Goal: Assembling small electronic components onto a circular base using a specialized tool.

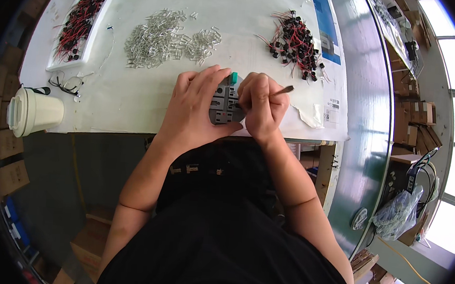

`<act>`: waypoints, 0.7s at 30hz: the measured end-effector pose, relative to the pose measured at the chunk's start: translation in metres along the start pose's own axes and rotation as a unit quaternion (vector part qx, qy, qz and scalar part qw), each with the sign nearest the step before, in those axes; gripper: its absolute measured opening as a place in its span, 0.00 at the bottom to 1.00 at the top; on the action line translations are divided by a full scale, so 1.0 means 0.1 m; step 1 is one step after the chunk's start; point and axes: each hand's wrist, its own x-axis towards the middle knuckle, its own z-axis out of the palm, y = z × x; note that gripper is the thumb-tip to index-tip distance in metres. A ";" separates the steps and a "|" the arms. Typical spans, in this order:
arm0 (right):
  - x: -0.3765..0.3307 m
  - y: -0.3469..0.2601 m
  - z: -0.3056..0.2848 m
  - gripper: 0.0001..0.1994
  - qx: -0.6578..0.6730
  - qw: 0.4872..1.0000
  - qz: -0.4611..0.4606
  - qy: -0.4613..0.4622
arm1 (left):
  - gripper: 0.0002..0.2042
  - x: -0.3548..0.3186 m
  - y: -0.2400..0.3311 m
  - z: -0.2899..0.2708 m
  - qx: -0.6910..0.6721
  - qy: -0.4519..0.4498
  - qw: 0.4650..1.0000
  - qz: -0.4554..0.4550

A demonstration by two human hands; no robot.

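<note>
In front of me at the table's near edge lies a round dark-grey fixture with slots and small metal-looking pieces in its face. A small green block sits at its far rim. My left hand curves around the fixture's left side, fingers at the far rim and thumb along the near rim. Over the fixture's right part, my right hand is closed round a thin stick-like tool. Its dark brown end sticks out to the right; the other end is hidden by my fingers, so its kind is unclear.
Beyond the fixture lie a heap of small clear U-shaped pieces and, right, a pile of black parts with red wires. More wired parts fill a white tray at far left. A cream bucket stands at the left edge.
</note>
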 end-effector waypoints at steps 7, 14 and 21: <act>0.00 0.00 0.10 0.26 -0.056 0.997 -0.051 -0.031 | 0.52 0.09 0.14 -0.05 0.048 -0.040 0.998 -0.030; -0.04 -0.57 -0.37 0.32 0.474 0.879 0.013 0.043 | 0.52 0.14 0.25 -0.16 0.049 0.004 0.998 0.027; -0.11 -0.41 -0.61 0.23 -0.207 0.965 0.126 -0.097 | 0.49 -0.12 -0.05 0.06 -0.230 0.163 0.957 0.063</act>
